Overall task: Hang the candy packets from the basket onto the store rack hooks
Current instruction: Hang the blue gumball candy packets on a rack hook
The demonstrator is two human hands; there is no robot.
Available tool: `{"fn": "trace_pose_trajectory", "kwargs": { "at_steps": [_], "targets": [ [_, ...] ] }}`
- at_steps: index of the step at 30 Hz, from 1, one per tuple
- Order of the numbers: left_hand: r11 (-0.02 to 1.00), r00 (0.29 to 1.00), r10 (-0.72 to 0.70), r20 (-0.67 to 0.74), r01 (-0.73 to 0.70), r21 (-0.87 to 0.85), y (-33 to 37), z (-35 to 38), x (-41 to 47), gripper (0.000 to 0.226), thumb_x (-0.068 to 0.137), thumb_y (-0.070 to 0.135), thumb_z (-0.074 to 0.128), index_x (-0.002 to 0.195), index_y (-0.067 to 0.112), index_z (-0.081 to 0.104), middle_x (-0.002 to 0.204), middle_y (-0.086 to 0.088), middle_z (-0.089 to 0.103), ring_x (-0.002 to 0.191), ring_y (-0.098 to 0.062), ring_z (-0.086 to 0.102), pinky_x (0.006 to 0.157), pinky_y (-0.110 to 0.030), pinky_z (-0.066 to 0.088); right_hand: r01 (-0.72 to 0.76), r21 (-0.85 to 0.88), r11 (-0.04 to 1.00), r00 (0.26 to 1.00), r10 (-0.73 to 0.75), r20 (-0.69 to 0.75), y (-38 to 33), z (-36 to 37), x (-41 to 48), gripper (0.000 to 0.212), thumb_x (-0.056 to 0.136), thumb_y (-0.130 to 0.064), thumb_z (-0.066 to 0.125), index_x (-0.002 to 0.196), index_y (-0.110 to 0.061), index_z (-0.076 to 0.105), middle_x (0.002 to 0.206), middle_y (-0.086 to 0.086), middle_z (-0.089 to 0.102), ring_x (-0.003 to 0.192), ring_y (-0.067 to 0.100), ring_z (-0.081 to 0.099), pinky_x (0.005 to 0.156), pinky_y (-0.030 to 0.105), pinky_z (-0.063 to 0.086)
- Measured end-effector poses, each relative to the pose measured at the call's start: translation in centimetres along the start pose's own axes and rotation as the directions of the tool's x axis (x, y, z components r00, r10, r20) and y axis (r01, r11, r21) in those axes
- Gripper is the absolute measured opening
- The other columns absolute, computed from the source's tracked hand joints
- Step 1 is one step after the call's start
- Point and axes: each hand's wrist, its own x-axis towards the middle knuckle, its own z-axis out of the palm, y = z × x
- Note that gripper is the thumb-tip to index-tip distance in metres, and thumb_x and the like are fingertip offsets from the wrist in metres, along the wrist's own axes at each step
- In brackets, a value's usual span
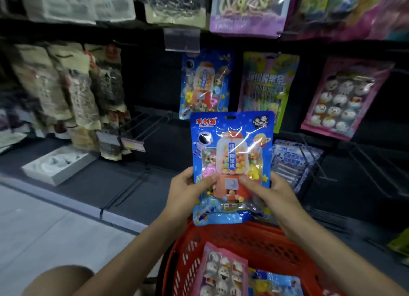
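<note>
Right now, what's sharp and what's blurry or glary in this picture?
Head view: the blue candy packet gripped by the left hand and right hand is sharp, with glare streaks on its film; the brown packets at left are blurred; the wide lens bows the frame edges.

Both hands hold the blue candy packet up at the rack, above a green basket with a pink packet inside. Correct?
One thing is off: the basket is red, not green, as the head view shows. The rest stands: the left hand and right hand both hold the blue candy packet above it, and a pink packet lies inside.
</note>
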Motion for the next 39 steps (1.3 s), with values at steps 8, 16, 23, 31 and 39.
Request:
{"fn": "trace_pose_trajectory", "kwargs": {
  "at_steps": [8,16,23,31,39],
  "targets": [
    [0.968,0.974,0.214,-0.074,-0.201,0.15,4.0,-2.7,4.0,0.021,0.093,0.019,0.077,0.113,0.016,0.072,0.102,-0.002,0.079,0.095,-0.022,0.077,0.076,-0.03,0.061,0.085,-0.048,0.995,0.995,-0.087,-0.048,-3.0,3.3,4.6,0.03,0.085,-0.022,0.083,0.112,-0.016,0.071,0.093,0.0,0.081,0.08,0.021,0.078,0.068,0.038,0.061],
    [0.541,0.711,0.696,-0.102,-0.426,0.726,11.0,-5.4,9.9,0.05,0.095,0.032,0.071,0.14,0.03,0.049,0.102,0.011,0.062,0.086,-0.003,0.063,0.077,-0.038,0.057,0.168,-0.021,0.986,0.982,-0.17,-0.087,-4.7,6.3,7.5,0.024,0.089,-0.014,0.079,0.112,-0.017,0.071,0.094,-0.003,0.081,0.082,0.018,0.079,0.065,0.034,0.064],
    [-0.272,0.246,0.9,0.361,-0.331,0.904,19.5,-5.4,14.0,0.064,0.092,0.015,0.065,0.153,0.015,0.046,0.139,-0.016,0.053,0.115,-0.034,0.057,0.092,-0.045,0.048,0.22,0.024,0.975,0.969,-0.216,-0.118,-6.2,8.3,9.9,0.024,0.087,-0.018,0.08,0.108,-0.02,0.07,0.099,0.002,0.081,0.085,0.02,0.078,0.069,0.038,0.063],
    [-0.563,0.173,0.768,0.617,-0.277,0.779,21.5,-5.8,16.8,0.052,0.088,0.01,0.069,0.14,0.012,0.06,0.132,-0.011,0.062,0.119,-0.034,0.06,0.095,-0.045,0.046,0.249,0.03,0.968,0.964,-0.246,-0.098,-7.7,10.0,10.9,0.018,0.09,-0.024,0.079,0.096,-0.031,0.063,0.08,-0.02,0.076,0.07,0.0,0.074,0.061,0.025,0.057],
    [-0.05,0.381,0.87,0.313,-0.564,0.825,24.7,-4.9,15.7,0.016,0.103,0.025,0.06,0.112,0.023,0.073,0.105,0.009,0.074,0.097,-0.015,0.069,0.079,-0.037,0.055,0.25,0.035,0.968,0.962,-0.244,-0.123,-7.9,11.2,11.6,0.025,0.09,-0.022,0.079,0.112,-0.026,0.067,0.101,-0.006,0.08,0.087,0.016,0.078,0.079,0.045,0.064]
  ]
}}
